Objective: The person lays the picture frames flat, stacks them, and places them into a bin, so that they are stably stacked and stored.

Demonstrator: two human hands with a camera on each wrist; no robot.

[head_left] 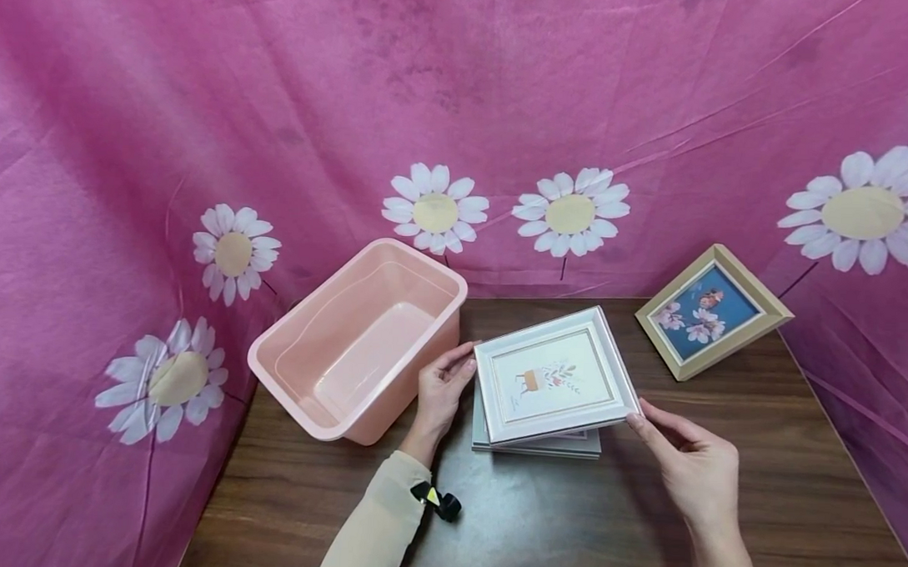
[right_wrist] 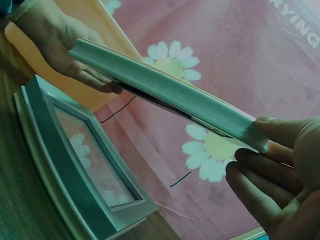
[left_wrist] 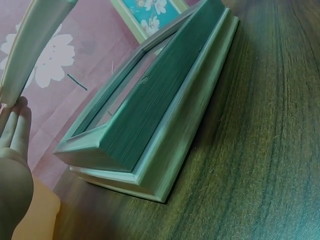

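A white picture frame point(head_left: 552, 374) with a drawing of flowers on it is held tilted between both hands. The left hand point(head_left: 441, 393) pinches its left edge, and the right hand point(head_left: 691, 459) pinches its lower right corner. In the right wrist view the white frame point(right_wrist: 165, 92) hangs above a stack, with the right hand's point(right_wrist: 285, 175) thumb over it and fingers under it. Below lie stacked frames, the top one grey-green point(left_wrist: 150, 95), apart from the held frame. The left hand point(left_wrist: 15, 165) shows only partly in the left wrist view.
A pink plastic bin point(head_left: 429, 358) with nothing in it stands left of the stack on the brown wooden table point(head_left: 777, 487). A beige frame point(head_left: 680, 358) with a blue flower picture stands tilted at the back right. Pink cloth point(head_left: 340, 104) with daisies hangs behind and at the sides.
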